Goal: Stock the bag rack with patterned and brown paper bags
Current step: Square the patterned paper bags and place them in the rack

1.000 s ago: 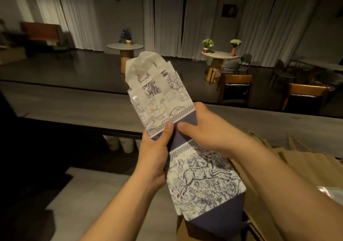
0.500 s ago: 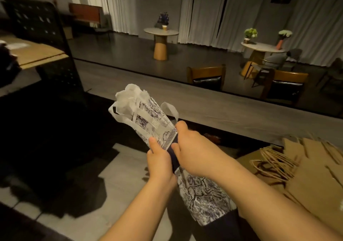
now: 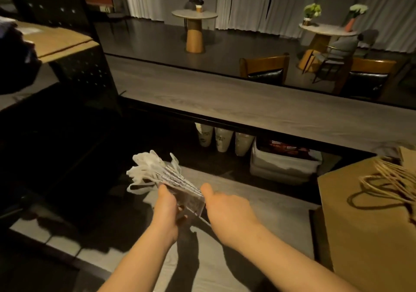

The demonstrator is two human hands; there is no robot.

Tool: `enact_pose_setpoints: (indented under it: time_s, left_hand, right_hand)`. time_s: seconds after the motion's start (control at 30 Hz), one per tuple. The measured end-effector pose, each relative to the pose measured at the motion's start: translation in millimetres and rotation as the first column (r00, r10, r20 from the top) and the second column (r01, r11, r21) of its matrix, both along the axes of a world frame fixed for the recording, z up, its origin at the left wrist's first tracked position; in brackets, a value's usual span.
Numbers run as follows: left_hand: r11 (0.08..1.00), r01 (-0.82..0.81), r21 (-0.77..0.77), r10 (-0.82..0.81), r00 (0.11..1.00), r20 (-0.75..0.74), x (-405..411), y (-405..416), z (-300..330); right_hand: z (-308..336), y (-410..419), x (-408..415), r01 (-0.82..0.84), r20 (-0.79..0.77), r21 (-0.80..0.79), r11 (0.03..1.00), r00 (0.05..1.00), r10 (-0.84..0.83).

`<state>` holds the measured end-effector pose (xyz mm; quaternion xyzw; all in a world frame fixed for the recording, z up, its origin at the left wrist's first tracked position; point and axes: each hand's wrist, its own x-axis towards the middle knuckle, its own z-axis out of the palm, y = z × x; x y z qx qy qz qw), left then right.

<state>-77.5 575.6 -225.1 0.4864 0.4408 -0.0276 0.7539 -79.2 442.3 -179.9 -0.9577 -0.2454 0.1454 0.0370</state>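
Note:
A stack of flat patterned paper bags (image 3: 180, 186), white with blue print and white ribbon handles, lies nearly edge-on low in the middle of the view. My left hand (image 3: 167, 206) grips the stack from the left side. My right hand (image 3: 222, 206) holds its right side with the thumb up along the edge. The handles point away to the upper left. Brown paper bags (image 3: 360, 213) with twisted cord handles lie in a pile at the right. The black perforated rack (image 3: 74, 51) stands at the left, with a brown sheet (image 3: 56, 42) on one shelf.
A long grey wooden counter (image 3: 247, 105) runs across ahead. Under it stand paper cups (image 3: 221, 142) and a white bin (image 3: 283, 163). Beyond are chairs (image 3: 265, 69) and round tables (image 3: 194, 28) with flowers. A dark object (image 3: 15, 60) sits at the far left.
The bag stack has dropped lower and turned from face-up to nearly edge-on, and the view has swung left and down, showing more of the black rack. Both hands remain on the stack.

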Motion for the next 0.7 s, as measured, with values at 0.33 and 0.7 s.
enact_pose_setpoints:
  time_s: [0.33,0.7]
  left_hand:
    - [0.91,0.395,0.13,-0.39,0.919,-0.059,-17.2,38.3,-27.8]
    - [-0.392,0.321,0.862,-0.861,0.202,-0.467,21.9,53.4,-72.9]
  right_hand:
    - [-105.1,17.8,-1.8,0.128,-0.005,-0.081,0.988,0.992,-0.129]
    - [-133.6,9.0,7.8,0.099,0.009,-0.013,0.995,0.995,-0.099]
